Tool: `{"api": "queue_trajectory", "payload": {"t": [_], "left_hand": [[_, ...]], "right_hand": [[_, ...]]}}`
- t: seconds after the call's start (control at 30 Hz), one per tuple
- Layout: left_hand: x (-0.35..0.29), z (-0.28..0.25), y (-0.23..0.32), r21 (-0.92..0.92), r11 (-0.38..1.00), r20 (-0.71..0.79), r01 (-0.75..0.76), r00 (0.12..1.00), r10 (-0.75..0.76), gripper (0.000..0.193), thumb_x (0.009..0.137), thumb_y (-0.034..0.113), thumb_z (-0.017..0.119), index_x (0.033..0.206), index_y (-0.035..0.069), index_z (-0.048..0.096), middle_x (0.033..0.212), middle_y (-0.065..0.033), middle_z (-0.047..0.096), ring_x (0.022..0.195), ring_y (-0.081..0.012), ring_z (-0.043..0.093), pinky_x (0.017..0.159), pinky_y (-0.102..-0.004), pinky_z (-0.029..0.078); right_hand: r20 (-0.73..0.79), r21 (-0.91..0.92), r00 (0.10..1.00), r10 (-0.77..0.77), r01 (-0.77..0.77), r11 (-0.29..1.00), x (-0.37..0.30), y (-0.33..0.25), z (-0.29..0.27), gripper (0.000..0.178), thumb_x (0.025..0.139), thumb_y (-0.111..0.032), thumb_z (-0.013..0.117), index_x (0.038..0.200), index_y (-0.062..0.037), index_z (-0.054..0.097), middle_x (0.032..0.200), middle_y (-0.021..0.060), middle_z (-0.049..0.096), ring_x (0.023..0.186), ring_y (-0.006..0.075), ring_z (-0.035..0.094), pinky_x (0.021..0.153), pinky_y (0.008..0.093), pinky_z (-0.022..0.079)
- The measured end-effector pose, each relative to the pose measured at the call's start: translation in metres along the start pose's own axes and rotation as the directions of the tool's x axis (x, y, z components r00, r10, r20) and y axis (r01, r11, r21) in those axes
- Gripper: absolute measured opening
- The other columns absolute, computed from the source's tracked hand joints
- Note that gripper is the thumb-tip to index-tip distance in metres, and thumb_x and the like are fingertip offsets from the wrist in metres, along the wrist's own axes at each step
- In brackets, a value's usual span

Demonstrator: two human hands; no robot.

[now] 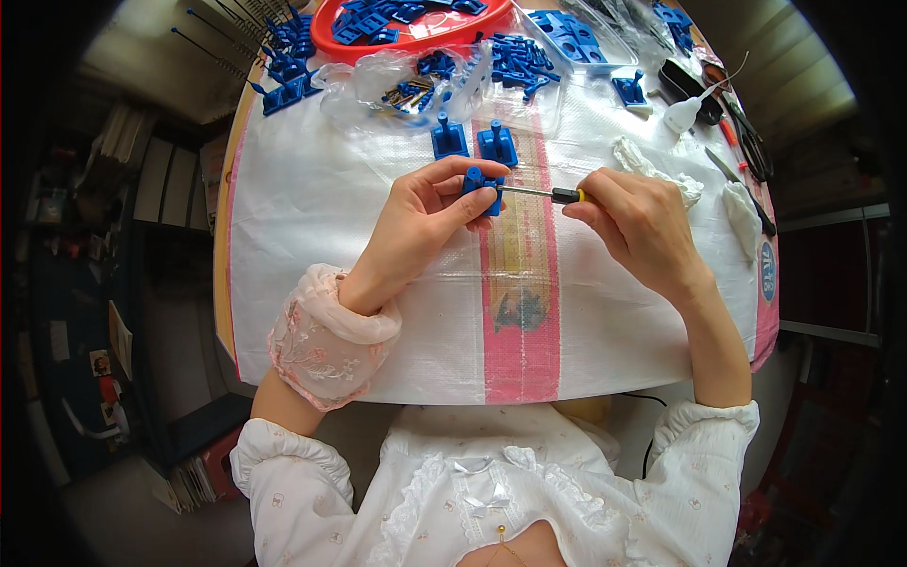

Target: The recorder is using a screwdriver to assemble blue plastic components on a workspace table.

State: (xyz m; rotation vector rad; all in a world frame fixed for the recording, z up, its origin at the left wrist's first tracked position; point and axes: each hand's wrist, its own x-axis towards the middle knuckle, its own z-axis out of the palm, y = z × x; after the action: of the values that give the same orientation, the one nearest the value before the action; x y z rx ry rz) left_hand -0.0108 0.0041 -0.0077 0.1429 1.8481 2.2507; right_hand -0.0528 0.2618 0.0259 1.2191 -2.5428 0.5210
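Between the thumb and fingers of my left hand is a small blue plastic part with a rounded knob. My right hand is closed round the black and yellow handle of a screwdriver. Its metal shaft points left, and the tip meets the side of the blue part; my fingers partly hide that spot. Just beyond my left hand, two blue pieces stand upright on square bases, a left one and a right one.
A red basin of blue parts stands at the back. Before it lie a plastic bag with brass screws and a pile of blue pegs. Scissors, a white squeeze bottle and crumpled tissue lie at right.
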Motion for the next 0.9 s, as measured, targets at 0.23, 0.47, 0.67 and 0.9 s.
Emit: {"api": "queue_trajectory", "payload": {"t": [0.23, 0.47, 0.67, 0.9], "left_hand": [[0.0001, -0.0001, 0.0005, -0.007, 1.0, 0.002, -0.001, 1.0, 0.001, 0.026, 0.095, 0.013, 0.07, 0.12, 0.005, 0.068, 0.099, -0.0047, 0.073, 0.088, -0.007, 0.066, 0.077, -0.0205, 0.054], [0.0002, -0.0009, 0.0009, 0.013, 1.0, 0.013, -0.003, 1.0, 0.003, 0.027, 0.095, 0.014, 0.07, 0.121, 0.005, 0.068, 0.099, -0.0055, 0.073, 0.088, -0.0074, 0.067, 0.076, -0.0203, 0.054], [0.0003, -0.0013, 0.0, 0.01, 1.0, 0.013, -0.009, 1.0, 0.009, 0.027, 0.095, 0.014, 0.07, 0.121, 0.005, 0.068, 0.099, -0.0058, 0.073, 0.088, -0.0075, 0.067, 0.076, -0.0206, 0.055], [-0.0012, 0.0013, 0.0039, 0.027, 1.0, 0.029, 0.01, 1.0, -0.011, 0.028, 0.097, 0.012, 0.068, 0.124, 0.005, 0.066, 0.1, -0.0058, 0.073, 0.091, -0.0078, 0.066, 0.081, -0.0211, 0.053]], "right_hand": [[0.051, 0.04, 0.996, 0.076, -0.078, 0.996, -0.0024, 0.0, -0.0026, 0.028, 0.087, -0.031, 0.074, 0.085, -0.0055, 0.063, 0.072, 0.0064, 0.062, 0.06, 0.023, 0.061, 0.055, 0.0354, 0.045], [0.019, 0.033, 0.998, 0.055, -0.055, 0.998, -0.0016, 0.0026, -0.0013, 0.025, 0.086, -0.028, 0.075, 0.091, -0.0052, 0.066, 0.075, 0.0064, 0.064, 0.061, 0.0224, 0.062, 0.055, 0.0351, 0.045], [-0.03, 0.047, 0.999, 0.046, -0.044, 0.998, 0.0001, 0.0004, 0.0007, 0.031, 0.092, -0.034, 0.067, 0.079, -0.0067, 0.061, 0.069, 0.0056, 0.06, 0.055, 0.0244, 0.059, 0.052, 0.0363, 0.044], [0.001, 0.06, 0.999, 0.048, -0.048, 0.997, -0.0004, -0.0012, -0.0016, 0.028, 0.094, -0.031, 0.067, 0.081, -0.0066, 0.062, 0.068, 0.0068, 0.063, 0.053, 0.0248, 0.059, 0.052, 0.0357, 0.044]]}}
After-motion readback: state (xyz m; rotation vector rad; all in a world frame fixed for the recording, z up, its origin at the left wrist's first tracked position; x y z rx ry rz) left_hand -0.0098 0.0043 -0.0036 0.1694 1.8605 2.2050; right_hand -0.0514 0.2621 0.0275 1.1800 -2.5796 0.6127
